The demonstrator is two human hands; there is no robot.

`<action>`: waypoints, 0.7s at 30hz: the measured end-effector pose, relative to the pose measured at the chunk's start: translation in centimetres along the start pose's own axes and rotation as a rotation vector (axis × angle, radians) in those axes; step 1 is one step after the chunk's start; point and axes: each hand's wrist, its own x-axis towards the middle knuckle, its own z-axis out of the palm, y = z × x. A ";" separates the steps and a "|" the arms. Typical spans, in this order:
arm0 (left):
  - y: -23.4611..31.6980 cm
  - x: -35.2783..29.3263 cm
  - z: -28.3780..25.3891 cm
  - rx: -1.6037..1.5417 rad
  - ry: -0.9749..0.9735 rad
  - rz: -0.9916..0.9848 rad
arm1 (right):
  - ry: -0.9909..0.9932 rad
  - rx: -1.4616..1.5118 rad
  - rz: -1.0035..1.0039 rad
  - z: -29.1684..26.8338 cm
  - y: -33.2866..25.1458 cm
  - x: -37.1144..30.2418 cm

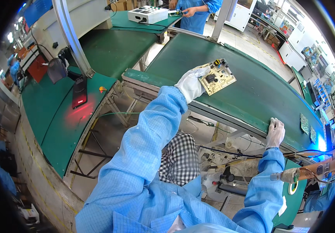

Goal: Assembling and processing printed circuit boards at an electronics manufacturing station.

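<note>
My left hand (192, 83), in a white glove, grips a cream-coloured circuit board (222, 82) by its left edge. The board is held tilted over the green conveyor belt (249, 85), with dark, yellow and other components facing up. Farther right, my right hand (275, 133), also gloved in white, rests on the near edge of the belt with its fingers loosely bent and nothing visible in them. Two small green circuit boards (304, 123) lie on the belt to the right of that hand.
At left a barcode scanner on a stand (57, 70) casts red light onto a green table (58, 112). A metal post (72, 37) rises beside it. Across the belt a person (194, 13) works near a white box device (148, 14). A pipe (319, 169) juts in at lower right.
</note>
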 end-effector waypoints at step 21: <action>0.0 0.3 -0.3 -0.067 -0.038 -0.018 | 0.055 0.001 -0.050 0.3 0.1 0.0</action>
